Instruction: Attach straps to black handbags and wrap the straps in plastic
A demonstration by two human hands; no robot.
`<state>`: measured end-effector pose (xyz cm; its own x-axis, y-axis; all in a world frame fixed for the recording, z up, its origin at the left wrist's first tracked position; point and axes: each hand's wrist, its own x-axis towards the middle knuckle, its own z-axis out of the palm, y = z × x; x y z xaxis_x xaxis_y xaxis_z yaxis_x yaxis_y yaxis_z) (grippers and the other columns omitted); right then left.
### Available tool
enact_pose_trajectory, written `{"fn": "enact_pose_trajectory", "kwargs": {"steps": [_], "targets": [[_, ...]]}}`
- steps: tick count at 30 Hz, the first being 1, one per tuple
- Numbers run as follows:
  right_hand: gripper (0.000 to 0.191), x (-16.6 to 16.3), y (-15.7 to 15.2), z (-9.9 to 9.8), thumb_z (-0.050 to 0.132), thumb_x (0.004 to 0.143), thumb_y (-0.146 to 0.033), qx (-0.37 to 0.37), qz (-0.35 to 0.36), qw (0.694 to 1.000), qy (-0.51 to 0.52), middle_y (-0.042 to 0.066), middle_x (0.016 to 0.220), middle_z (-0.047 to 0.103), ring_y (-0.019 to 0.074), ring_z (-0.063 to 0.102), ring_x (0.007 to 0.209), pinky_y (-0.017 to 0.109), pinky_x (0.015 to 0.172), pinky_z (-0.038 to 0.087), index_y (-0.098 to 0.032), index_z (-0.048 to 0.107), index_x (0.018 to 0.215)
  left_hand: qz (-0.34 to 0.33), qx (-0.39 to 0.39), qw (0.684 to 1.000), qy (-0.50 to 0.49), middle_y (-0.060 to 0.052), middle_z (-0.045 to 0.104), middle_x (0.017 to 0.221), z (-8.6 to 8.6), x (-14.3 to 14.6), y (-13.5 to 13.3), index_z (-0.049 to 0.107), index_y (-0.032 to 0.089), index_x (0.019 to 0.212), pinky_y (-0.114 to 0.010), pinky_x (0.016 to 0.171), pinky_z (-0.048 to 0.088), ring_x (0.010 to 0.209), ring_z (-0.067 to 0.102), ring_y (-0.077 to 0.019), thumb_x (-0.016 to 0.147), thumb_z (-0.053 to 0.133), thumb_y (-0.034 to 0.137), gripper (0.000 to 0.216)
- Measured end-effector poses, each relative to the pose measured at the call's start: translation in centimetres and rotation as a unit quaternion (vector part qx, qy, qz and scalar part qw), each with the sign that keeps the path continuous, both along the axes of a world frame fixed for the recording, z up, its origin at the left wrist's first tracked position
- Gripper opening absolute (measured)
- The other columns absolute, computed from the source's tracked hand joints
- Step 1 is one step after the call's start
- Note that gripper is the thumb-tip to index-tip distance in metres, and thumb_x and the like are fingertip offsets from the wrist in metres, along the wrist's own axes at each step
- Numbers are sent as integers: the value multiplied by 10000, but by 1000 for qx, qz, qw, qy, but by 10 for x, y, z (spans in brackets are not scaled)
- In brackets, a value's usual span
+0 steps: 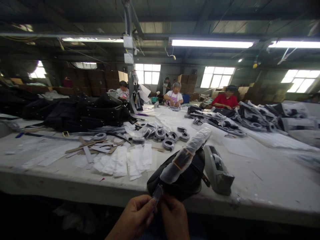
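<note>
A black handbag (165,170) rests at the table's front edge. A strip of translucent white wrapping (186,155) lies across its top, with a brown patch midway. My left hand (137,213) is closed at the bag's near side, thumb and fingers pinching a small grey plastic-wrapped strip (158,192). Close beside it, my right hand (175,215) has its fingers curled together against the lower edge of the bag. What those fingers hold, if anything, is hidden in shadow. Touching or nearly touching the bag's right side stands a grey tape dispenser (218,171).
Coiled wrapped straps (160,133), white paper pieces (135,161) and card strips (87,148) lie on the white table (265,186). Black bags (100,110) are heaped at left, wrapped goods (217,121) at right. Several people sit or stand beyond, near a post (129,73).
</note>
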<state>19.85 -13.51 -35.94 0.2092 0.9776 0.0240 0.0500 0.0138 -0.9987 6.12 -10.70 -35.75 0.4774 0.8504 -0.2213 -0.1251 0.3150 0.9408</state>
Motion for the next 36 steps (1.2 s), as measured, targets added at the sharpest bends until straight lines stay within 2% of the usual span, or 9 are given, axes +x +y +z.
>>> {"fn": "enact_pose_trajectory", "kwargs": {"steps": [6,13,17,19,24,28,30,32,36], "targets": [[277,-4,5,5,685,750,-371,-28,0,997,77,80,831,776,293,699,881,303,780,519,-154,801,876,26,7,1000,-9,79,386,367,10,8,-4,570,164,574,-197,350,99,326,264,-40,572,730,734,592],[328,-5,7,18,728,689,-437,-51,-2,997,50,91,682,752,267,682,672,299,605,494,-130,808,773,-6,-13,1000,-1,80,416,354,4,11,-7,584,164,603,-205,337,78,285,227,-30,569,715,756,607],[427,-6,7,21,804,634,-507,-46,40,990,127,112,801,774,291,694,823,339,781,513,-132,810,839,-7,-54,998,-16,97,424,384,4,3,-6,567,172,657,-199,320,49,274,190,-16,595,724,726,579],[472,-6,6,20,844,604,-507,-60,75,968,231,124,977,771,302,666,1009,348,915,479,-146,802,905,-24,-82,996,-40,104,429,415,10,-2,-7,552,180,691,-190,312,65,278,187,-12,653,726,674,525],[520,-8,5,21,836,644,-487,-98,178,861,465,124,1265,669,291,519,1271,355,1027,420,-159,764,1042,-19,-117,987,-111,121,381,460,29,-4,-13,522,174,702,-160,326,82,318,119,6,773,709,533,411],[303,-16,9,29,797,676,-461,-83,194,822,528,90,1291,658,302,461,1331,399,1053,408,-197,781,824,-27,-147,981,-122,118,407,457,31,3,-16,537,184,766,-159,327,75,311,135,4,755,734,517,387],[290,-19,9,32,773,692,-476,-77,192,829,519,91,1295,655,308,463,1331,406,1028,432,-199,771,777,-27,-141,983,-118,117,408,448,27,4,-14,540,189,775,-159,324,86,306,152,0,743,739,538,403],[394,-17,6,31,756,698,-540,-82,191,853,478,111,1276,665,305,527,1273,384,991,460,-189,776,878,-22,-115,988,-104,120,389,435,22,3,-12,526,188,735,-159,320,88,301,160,-2,726,738,575,442],[619,17,-8,31,719,681,-675,-92,166,946,264,143,1093,740,306,684,1017,368,806,549,-168,755,1034,3,-63,997,-52,112,422,469,15,-1,-8,544,183,759,-149,321,115,315,212,-6,728,688,650,490]]}}
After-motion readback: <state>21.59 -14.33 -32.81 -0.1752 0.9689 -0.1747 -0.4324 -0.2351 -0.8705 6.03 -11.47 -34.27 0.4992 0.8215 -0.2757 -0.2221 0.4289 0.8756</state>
